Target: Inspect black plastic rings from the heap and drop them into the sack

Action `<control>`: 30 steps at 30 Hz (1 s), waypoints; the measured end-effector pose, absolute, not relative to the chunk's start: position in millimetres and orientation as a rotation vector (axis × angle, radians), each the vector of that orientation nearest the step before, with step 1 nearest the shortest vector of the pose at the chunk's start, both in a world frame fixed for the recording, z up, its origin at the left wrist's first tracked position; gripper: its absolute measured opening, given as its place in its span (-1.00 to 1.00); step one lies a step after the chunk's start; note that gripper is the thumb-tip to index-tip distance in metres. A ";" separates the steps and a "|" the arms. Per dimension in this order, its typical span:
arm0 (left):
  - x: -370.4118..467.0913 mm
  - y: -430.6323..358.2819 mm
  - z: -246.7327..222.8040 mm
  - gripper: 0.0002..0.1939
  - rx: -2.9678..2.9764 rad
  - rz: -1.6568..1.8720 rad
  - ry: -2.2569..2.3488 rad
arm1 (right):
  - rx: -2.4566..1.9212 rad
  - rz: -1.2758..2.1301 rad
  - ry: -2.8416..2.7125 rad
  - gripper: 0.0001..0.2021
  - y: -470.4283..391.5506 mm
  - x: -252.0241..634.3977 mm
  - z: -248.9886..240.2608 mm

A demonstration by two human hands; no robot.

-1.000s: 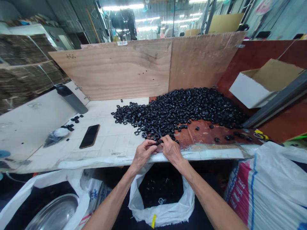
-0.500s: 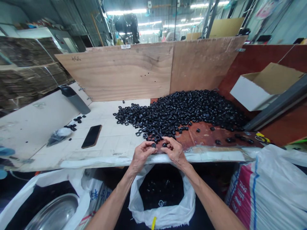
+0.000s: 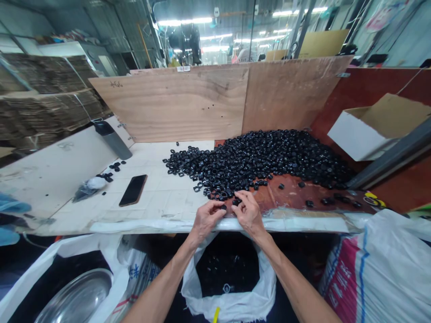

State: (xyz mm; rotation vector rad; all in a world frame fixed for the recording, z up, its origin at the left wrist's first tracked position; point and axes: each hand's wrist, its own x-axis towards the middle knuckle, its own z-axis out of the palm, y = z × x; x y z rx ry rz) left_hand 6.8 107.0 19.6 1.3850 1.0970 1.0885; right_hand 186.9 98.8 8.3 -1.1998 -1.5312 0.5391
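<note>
A large pile of small black ring-like parts (image 3: pixel 262 157) spreads over the tabletop (image 3: pixel 161 193). At the front edge, my left hand (image 3: pixel 207 219) pinches one black part (image 3: pixel 223 207) between thumb and fingertips. Just to the right, my right hand (image 3: pixel 249 213) is closed on another black part (image 3: pixel 236 202). The two hands are close together but apart. Below them hangs an open white sack (image 3: pixel 269 287) with dark contents and one pale-edged ring inside.
A phone (image 3: pixel 133 190) lies left of the pile, near a small plastic bag (image 3: pixel 88 188) and a grey holder (image 3: pixel 114 142). A white box (image 3: pixel 360 134) is at right. Sacks stand at both sides, the left one (image 3: pixel 30 278) with a metal bowl (image 3: pixel 77 296).
The whole view has shifted slightly. Both hands still hold small black parts; the part in my left hand has turned and shows less of its face.
</note>
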 end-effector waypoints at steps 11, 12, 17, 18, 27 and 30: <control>-3.4 109.1 8.6 -0.85 1.493 1.272 1.323 | -1.237 0.384 -1.962 -0.80 98.7 179.5 5.2; -7.3 111.9 7.5 -0.87 1.536 1.280 1.405 | -1.250 0.380 -1.958 -0.80 98.6 179.7 4.3; -18.6 126.0 14.5 -0.76 1.877 1.164 1.504 | -1.269 0.413 -1.895 -0.80 95.8 182.6 4.9; -17.5 126.8 16.7 -0.75 1.938 1.121 1.448 | -1.264 0.426 -1.869 -0.81 95.5 183.5 5.6; -10.3 124.0 9.7 -0.80 1.843 1.237 1.458 | -1.111 0.559 -1.781 -0.88 90.7 184.1 16.2; -14.2 131.8 6.9 -0.76 1.728 1.210 1.543 | -1.024 0.593 -1.972 -0.80 91.3 171.0 20.0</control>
